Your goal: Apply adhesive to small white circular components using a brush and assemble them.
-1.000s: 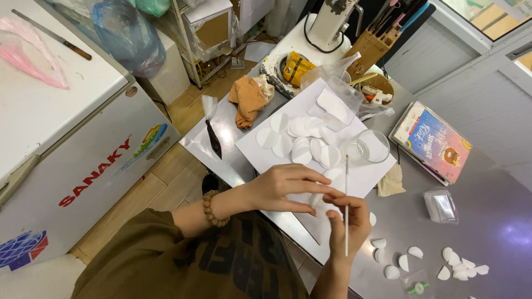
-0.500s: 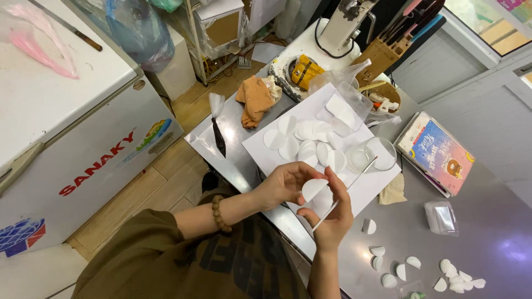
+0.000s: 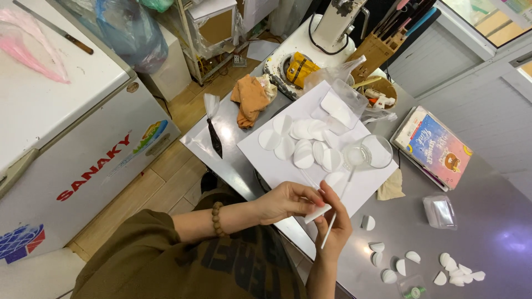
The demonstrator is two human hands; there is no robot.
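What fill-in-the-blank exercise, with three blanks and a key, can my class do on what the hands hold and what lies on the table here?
1. The left hand pinches a small white folded piece between its ____.
2. The right hand holds a thin white ____.
3. The white round discs lie on a sheet of white ____ on the metal table.

Missing words: fingers; stick; paper
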